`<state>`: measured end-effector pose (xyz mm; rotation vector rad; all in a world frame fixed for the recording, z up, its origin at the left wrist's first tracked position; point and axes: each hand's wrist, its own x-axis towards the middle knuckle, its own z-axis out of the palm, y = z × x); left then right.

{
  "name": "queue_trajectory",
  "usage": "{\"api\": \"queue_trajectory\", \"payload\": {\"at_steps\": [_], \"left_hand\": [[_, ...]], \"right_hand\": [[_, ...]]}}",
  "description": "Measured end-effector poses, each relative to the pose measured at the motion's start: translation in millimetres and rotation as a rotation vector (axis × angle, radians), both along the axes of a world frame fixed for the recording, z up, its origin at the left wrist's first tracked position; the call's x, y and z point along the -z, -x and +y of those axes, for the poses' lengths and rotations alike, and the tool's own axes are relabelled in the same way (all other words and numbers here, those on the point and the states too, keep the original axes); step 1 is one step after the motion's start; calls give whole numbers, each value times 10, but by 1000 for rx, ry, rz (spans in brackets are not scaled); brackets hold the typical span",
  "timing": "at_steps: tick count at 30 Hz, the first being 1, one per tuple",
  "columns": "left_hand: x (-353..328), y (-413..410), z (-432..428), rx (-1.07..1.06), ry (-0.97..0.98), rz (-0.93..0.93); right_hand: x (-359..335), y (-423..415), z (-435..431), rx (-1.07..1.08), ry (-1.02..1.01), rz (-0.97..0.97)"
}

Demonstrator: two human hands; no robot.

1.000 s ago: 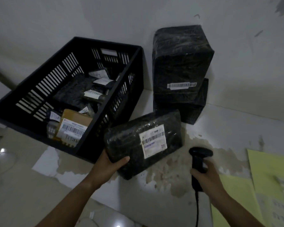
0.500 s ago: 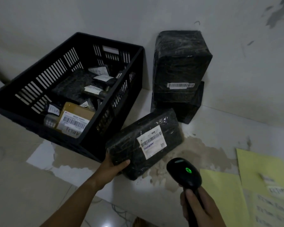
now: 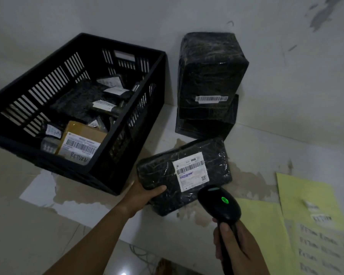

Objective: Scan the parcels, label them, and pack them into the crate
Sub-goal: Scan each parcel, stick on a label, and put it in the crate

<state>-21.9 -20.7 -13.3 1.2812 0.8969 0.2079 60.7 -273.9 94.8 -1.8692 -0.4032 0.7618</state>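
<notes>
My left hand (image 3: 145,192) grips the near corner of a black-wrapped parcel (image 3: 157,171), thumb curled over its top; the white barcode label (image 3: 190,170) faces up. My right hand (image 3: 236,249) is wrapped around the handle of a black scanner (image 3: 219,203), whose head sits just in front of my knuckles, close over the parcel's near edge, with a green light (image 3: 224,200) glowing on top. I cannot tell whether the parcel rests flat on the counter (image 3: 256,151). Beyond and to the left of my left hand stands the black crate (image 3: 99,171), holding a brown box (image 3: 83,133) marked "RETURN" and several dark packets. Beyond both hands, two black parcels (image 3: 211,72) are stacked against the wall. Yellow sheets (image 3: 306,195) lie to the right of my right hand.
</notes>
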Motion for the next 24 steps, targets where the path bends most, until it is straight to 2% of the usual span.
{"api": "queue_trajectory", "payload": {"at_steps": [15, 24], "left_hand": [[71, -34, 181, 152, 44, 61], [172, -31, 221, 169, 37, 76]], "right_hand": [[-64, -51, 7, 3, -34, 2], [-90, -53, 22, -37, -10, 8]]}}
